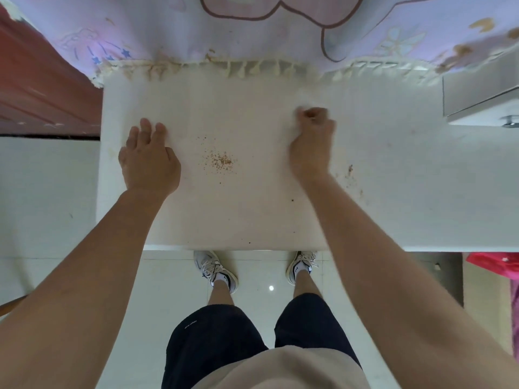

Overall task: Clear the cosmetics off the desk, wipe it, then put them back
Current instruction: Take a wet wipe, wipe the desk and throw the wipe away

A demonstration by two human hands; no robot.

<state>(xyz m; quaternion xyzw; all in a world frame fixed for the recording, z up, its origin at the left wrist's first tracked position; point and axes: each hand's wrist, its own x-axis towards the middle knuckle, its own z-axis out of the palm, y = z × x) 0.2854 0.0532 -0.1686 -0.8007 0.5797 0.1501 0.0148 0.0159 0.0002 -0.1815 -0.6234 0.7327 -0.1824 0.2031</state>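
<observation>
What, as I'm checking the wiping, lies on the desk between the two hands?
Brown crumbs scattered on the desk between left hand and right hand, in the head view.

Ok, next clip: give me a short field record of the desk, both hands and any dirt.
desk: white desk, no cosmetics visible on it
left hand: left hand flat on the desk, fingers straight
right hand: right hand with fingers curled, blurred; cannot tell if it holds anything
dirt: brown crumbs between the hands; darker specks right of the right wrist
far edge: fringed lilac patterned cloth
</observation>
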